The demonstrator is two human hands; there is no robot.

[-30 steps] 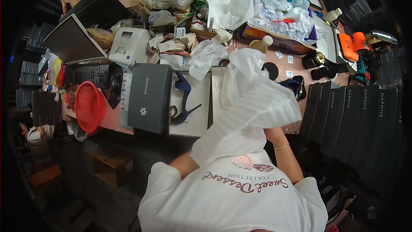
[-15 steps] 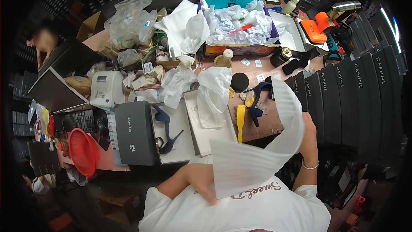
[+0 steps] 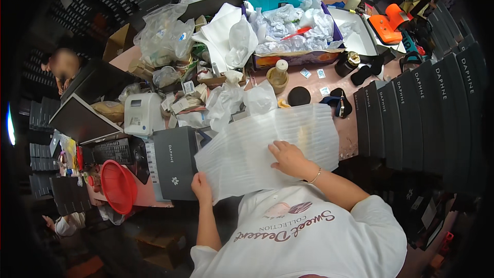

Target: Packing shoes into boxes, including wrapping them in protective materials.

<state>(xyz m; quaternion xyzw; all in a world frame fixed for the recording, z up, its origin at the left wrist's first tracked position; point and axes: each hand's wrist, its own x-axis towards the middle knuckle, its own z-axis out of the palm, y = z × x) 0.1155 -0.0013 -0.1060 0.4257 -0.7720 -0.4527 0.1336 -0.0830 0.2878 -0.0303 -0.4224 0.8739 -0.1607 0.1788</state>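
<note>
A white, translucent, ribbed foam packing sheet [image 3: 247, 144] lies spread over the front of the table. My left hand [image 3: 201, 188] pinches its lower left edge, fingers closed. On top of the sheet, my right hand [image 3: 290, 159] rests with fingers stretched out, holding nothing. Underneath, the open shoebox and the yellow tool are hidden. Beyond the sheet's far right corner shows part of a navy high-heeled sandal [image 3: 339, 102]. A closed dark grey shoebox [image 3: 175, 167] is just left of the sheet. Crumpled white tissue paper [image 3: 260, 98] sits behind it.
Dark shoeboxes [image 3: 411, 113] stand in a row at right. A red basket [image 3: 118, 185], keyboard [image 3: 114, 152] and white label printer [image 3: 144, 115] are at left. Behind stand a bottle [image 3: 278, 77], a round black lid [image 3: 299, 96] and a box of crumpled paper [image 3: 293, 56]. A person [image 3: 64, 67] is at far left.
The foam sheet, held up and curled before, now lies flat over the box and table. My right hand came inward from the right onto it; my left hand moved left to its edge.
</note>
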